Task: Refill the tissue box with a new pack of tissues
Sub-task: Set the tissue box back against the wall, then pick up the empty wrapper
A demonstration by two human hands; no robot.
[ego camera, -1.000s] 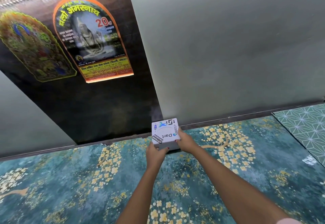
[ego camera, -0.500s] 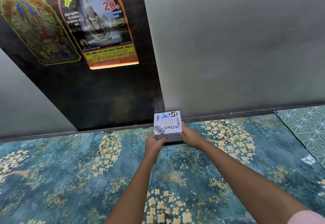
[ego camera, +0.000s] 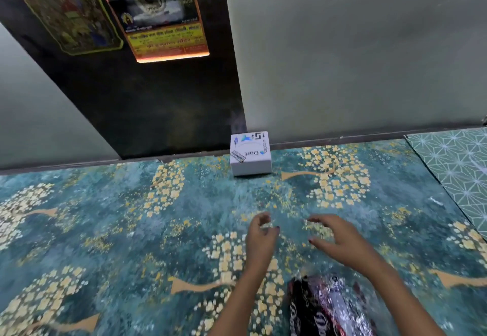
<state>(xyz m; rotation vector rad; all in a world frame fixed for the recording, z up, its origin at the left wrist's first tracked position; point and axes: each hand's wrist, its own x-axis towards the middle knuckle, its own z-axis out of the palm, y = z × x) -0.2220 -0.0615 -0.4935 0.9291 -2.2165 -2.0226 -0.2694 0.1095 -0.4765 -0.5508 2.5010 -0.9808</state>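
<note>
A small white tissue box point(ego camera: 250, 154) with stickers on its top stands on the teal floral surface point(ego camera: 131, 225), against the wall at the far edge. My left hand point(ego camera: 259, 239) and my right hand point(ego camera: 340, 240) hover well in front of the box, both empty with fingers apart and curled. A shiny black-and-red plastic pack point(ego camera: 326, 309) lies on the surface below my right forearm, near the bottom edge of the view. Its lower end is cut off by the frame.
A grey wall point(ego camera: 355, 59) rises behind the box, with a dark panel point(ego camera: 158, 109) carrying two posters to the left. A green geometric-patterned mat point(ego camera: 458, 167) adjoins the floral surface at the right.
Both hands have let go of the tissue box and drawn back toward me. The box now stands alone by the wall. The view has tilted down, bringing the shiny pack into sight.
</note>
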